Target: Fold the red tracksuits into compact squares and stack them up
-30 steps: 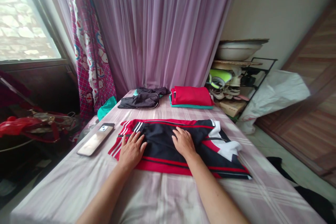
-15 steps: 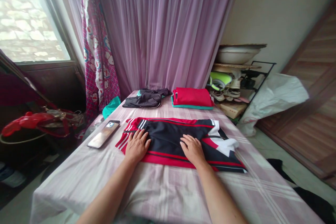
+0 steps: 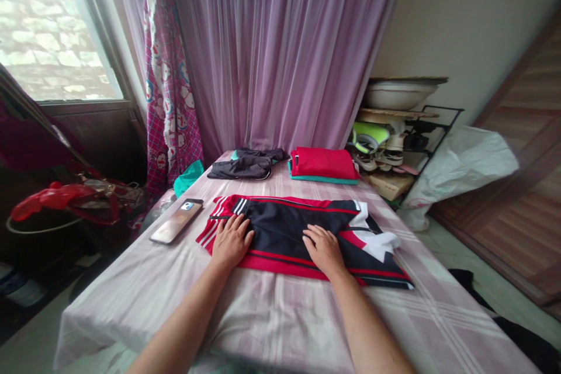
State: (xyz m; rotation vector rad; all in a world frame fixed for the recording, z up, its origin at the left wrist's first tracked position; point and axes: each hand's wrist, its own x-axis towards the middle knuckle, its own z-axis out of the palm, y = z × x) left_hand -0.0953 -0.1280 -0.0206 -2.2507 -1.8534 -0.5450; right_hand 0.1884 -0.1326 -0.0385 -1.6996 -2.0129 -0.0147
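A navy, red and white jacket (image 3: 280,228) lies folded lengthwise on the cloth-covered table (image 3: 272,315), with striped red ribbing at its left end and a white-patterned part at its right. Flat on its left part, by the ribbing, rests my left hand (image 3: 231,241), fingers stretched out. My right hand (image 3: 323,250) lies on the dark middle of the jacket, its fingers extended too. Neither hand grips the fabric. Left of the jacket is a phone (image 3: 175,222), lying face down.
Behind the jacket are a folded red and teal clothes stack (image 3: 323,165) and dark folded clothes (image 3: 245,166). A purple curtain (image 3: 280,52) hangs beyond the table. A shoe rack (image 3: 394,146) and white sack (image 3: 464,166) stand right; a bicycle (image 3: 96,193) stands left.
The view has shifted slightly, so everything appears a little further right. Both hands stay flat on the jacket in about the same places.
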